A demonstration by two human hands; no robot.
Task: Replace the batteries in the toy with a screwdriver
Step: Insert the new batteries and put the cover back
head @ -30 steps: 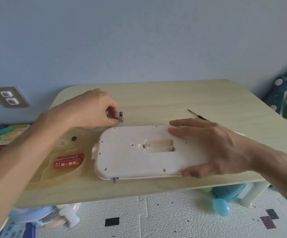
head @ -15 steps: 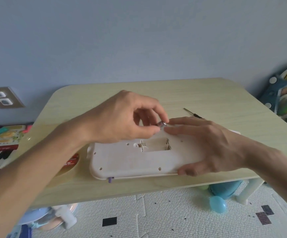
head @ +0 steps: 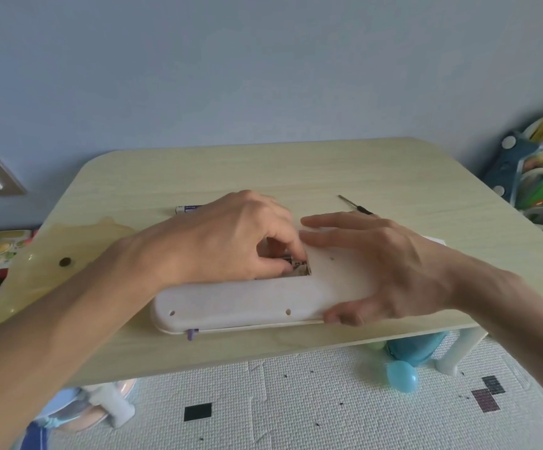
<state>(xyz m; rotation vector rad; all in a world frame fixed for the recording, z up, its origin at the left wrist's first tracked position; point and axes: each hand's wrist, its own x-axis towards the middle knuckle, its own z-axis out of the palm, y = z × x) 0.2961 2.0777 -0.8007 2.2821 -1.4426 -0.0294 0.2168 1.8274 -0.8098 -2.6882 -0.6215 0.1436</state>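
- Left hand (head: 231, 241) curls over the toy's open battery bay, thumb and forefinger pinched together on a small metal-ended cylinder, most likely a battery (head: 294, 262). Only its tip shows, so whether it is seated cannot be told.
- Fingertips (head: 299, 254) press down into the bay (head: 302, 271); the grip reads as guiding one end under a contact, judged from the angle.
- Right hand (head: 383, 267) lies spread and flat on the right part of the toy, fingers along the far edge and thumb hooked on the near edge. It holds nothing between the digits; it simply braces the shell, probably so the toy does not slide while the other hand pushes.
- Toy (head: 247, 300), a white oblong shell, lies back-side up near the front edge of the table (head: 296, 167), its cover off. A small purple tab (head: 192, 333) sticks out from its near edge.
- Beyond the toy, at the far left of the left hand, a loose battery (head: 188, 208) with a purple label rests on the table, partly hidden by the hand.
- Beyond the toy to the right, the screwdriver (head: 356, 205) lies untouched, tip pointing away, within easy reach for closing up.
- Left of the toy, a pale tray-like inset (head: 69, 251) with a dark round spot sits on the table.
- Judgement: loading is under way; the cover and screw remain to be done. The main risk is a reversed or unseated cell.
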